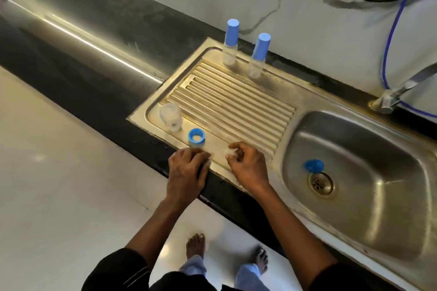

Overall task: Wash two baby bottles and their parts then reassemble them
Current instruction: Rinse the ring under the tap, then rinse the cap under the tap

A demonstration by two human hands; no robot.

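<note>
Your right hand (248, 165) is over the front edge of the ribbed drainboard (236, 101), at about six o'clock on it; its thumb and first fingers (237, 149) pinch a small clear part (229, 151), too blurred to name more closely, just above the steel. Your left hand (186, 172) lies palm down beside it at nine o'clock, on the front rim of the drainboard and the dark worktop (94, 92); its fingers are pressed together and bent downward, and you cannot tell whether they hold anything. The two hands are near but apart.

At twelve o'clock from your left hand, just beyond the fingertips, the blue collar ring (196, 137) stands on the flat steel; at eleven o'clock from it the open bottle body (170, 117) stands upright in the drainboard's front left corner. Two capped baby bottles (230, 41), blue caps on, stand upright side by side at the back edge, at twelve o'clock, near the wall.

In the sink basin (378, 196), at three o'clock from your right hand, a blue piece (313, 165) lies touching the drain (320, 183); the tap (397, 92) stands behind the basin at one o'clock.
</note>
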